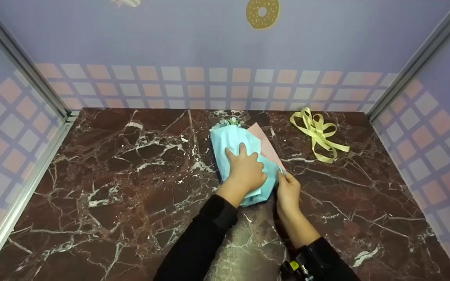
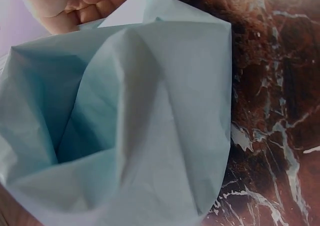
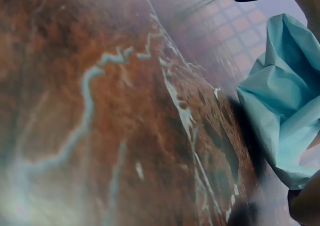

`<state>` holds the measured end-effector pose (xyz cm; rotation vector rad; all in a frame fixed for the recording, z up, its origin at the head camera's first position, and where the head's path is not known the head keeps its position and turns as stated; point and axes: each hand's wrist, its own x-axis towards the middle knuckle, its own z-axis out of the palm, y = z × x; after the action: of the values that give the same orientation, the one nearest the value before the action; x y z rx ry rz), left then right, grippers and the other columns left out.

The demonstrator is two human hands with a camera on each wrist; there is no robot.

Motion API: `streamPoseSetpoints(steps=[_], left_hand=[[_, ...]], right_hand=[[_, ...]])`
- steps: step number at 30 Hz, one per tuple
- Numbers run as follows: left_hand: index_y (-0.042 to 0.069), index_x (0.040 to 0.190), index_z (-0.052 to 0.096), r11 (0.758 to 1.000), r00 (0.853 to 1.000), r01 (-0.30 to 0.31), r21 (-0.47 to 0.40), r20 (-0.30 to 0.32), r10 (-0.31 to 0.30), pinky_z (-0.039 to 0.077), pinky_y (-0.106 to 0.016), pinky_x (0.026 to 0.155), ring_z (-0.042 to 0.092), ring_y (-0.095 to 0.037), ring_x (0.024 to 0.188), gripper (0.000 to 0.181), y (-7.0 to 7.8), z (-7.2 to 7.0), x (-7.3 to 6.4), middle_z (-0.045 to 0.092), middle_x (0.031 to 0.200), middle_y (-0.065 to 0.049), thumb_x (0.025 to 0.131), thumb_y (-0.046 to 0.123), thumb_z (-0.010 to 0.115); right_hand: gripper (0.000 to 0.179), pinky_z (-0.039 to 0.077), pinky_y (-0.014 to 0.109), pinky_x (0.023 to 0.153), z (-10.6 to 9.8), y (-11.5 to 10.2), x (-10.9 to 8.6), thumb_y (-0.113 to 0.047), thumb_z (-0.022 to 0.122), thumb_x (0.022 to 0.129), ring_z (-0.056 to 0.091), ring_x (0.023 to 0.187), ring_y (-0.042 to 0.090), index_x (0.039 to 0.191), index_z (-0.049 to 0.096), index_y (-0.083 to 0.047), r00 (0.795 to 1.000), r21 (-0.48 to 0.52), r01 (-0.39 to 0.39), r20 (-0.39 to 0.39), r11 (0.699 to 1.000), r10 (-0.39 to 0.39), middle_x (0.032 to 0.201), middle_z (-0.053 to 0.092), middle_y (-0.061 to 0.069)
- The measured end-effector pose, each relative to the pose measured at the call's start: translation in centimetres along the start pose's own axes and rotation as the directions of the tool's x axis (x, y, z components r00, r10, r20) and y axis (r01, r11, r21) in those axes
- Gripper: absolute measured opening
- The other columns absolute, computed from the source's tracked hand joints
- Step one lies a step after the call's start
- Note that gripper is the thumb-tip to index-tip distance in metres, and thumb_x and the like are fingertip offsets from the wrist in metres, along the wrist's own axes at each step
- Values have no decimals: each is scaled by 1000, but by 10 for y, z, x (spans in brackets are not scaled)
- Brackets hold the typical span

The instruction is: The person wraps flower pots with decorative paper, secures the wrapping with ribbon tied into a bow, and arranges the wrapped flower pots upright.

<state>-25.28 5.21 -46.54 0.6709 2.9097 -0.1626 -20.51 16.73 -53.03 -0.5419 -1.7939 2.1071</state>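
Light blue wrapping paper (image 1: 234, 136) is folded around a small bouquet lying on the table. Pale flowers with a little green (image 1: 231, 121) peek out at its far end. A pink sheet (image 1: 266, 146) shows along the right side, partly covered by the blue. My left hand (image 1: 246, 169) presses on top of the blue paper with thumb and forefinger stretched forward. With thumb and fingertips, my right hand (image 1: 288, 191) pinches the paper's right edge. The left wrist view shows deep folds in the blue paper (image 2: 195, 111) at close range. The flower stems are hidden inside.
A loosely looped yellow ribbon (image 1: 318, 134) lies at the back right of the dark red marbled table (image 1: 131, 187). Purple panels with a checked band (image 1: 193, 88) stand behind it and at both sides.
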Motion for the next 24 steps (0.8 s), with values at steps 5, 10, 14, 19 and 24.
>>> streamPoseSetpoints(steps=[5, 10, 14, 19, 24], left_hand=[[32, 137, 58, 1000, 1000, 11, -24, -29, -12, 17, -79, 98, 16, -40, 143, 47, -1, 0, 0, 46, 146, 6, 97, 53, 44], [24, 145, 48, 999, 997, 26, -38, -70, -28, 17, -78, 99, 20, -39, 142, 57, -2, 2, 0, 50, 143, 5, 96, 53, 46], [21, 147, 43, 997, 996, 30, -65, -87, -36, 13, -79, 99, 21, -38, 142, 59, -4, 2, -1, 50, 143, 5, 97, 52, 45], [17, 141, 46, 988, 990, 35, -150, -130, -54, 8, -80, 98, 23, -35, 142, 52, -7, 2, -3, 52, 139, 3, 98, 46, 41], [13, 132, 50, 953, 973, 54, -298, -199, -118, 6, -78, 101, 25, -32, 141, 44, -10, 4, -7, 53, 136, -3, 100, 39, 34]], right_hand=[[23, 48, 24, 80, 2, -2, -8, 0, 53, 97, 58, 90, 17, 107, 64, 18, 996, 28, 81, 24, 996, -81, 96, 66, 18], [27, 44, 29, 98, 2, -3, -15, 1, 52, 97, 56, 115, 21, 120, 61, 14, 991, -2, 105, 80, 994, -104, 124, 61, 23], [28, 41, 34, 102, 2, -4, -17, 1, 52, 97, 54, 119, 26, 121, 60, 14, 988, -18, 110, 114, 994, -107, 126, 60, 24], [31, 40, 32, 104, 1, -6, -18, 2, 49, 99, 52, 123, 24, 126, 56, 13, 976, 23, 103, 190, 994, -106, 132, 56, 23], [31, 38, 34, 105, -1, -6, -16, -1, 47, 100, 51, 123, 22, 126, 56, 15, 943, 33, 142, 300, 989, -146, 132, 57, 21]])
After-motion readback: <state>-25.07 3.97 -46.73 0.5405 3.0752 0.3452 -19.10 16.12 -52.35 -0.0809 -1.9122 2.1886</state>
